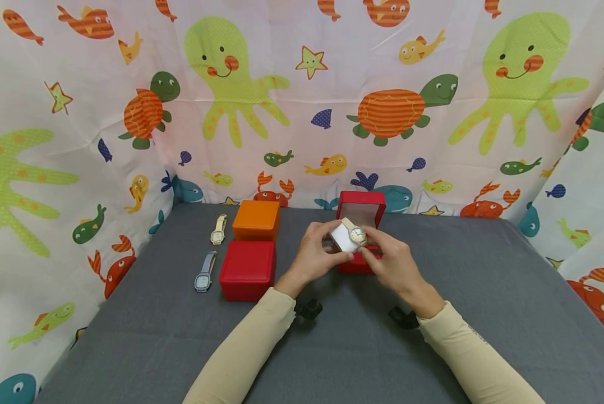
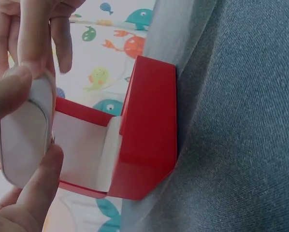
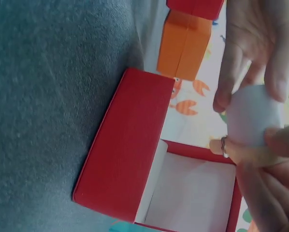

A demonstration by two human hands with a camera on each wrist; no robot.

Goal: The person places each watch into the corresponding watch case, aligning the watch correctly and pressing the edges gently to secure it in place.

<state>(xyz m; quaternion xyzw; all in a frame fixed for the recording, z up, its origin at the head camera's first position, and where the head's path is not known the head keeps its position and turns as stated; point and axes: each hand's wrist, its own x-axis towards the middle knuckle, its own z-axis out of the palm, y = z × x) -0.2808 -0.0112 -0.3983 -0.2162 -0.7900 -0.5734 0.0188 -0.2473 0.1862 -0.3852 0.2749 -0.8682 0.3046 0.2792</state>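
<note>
Above the open red box [image 1: 362,197], my left hand [image 1: 313,252] grips a white watch cushion [image 1: 340,235] by its side. My right hand [image 1: 395,261] pinches a wristwatch [image 1: 356,235] with a round pale dial and a cream strap, which lies against the cushion. In the right wrist view the cream strap [image 3: 251,153] runs along the cushion's edge, with a small metal buckle at one end. Fingers hide part of the strap, so I cannot tell whether it is fastened. The red box [image 2: 151,125] has its lid raised and a white lining.
To the left stand a closed orange box [image 1: 256,220] and a closed red box [image 1: 248,269] in front of it. Beside them lie a gold-coloured watch [image 1: 218,231] and a silver-blue watch [image 1: 204,275]. A grey cloth [image 1: 483,280] covers the table; a printed curtain [image 1: 302,123] hangs behind.
</note>
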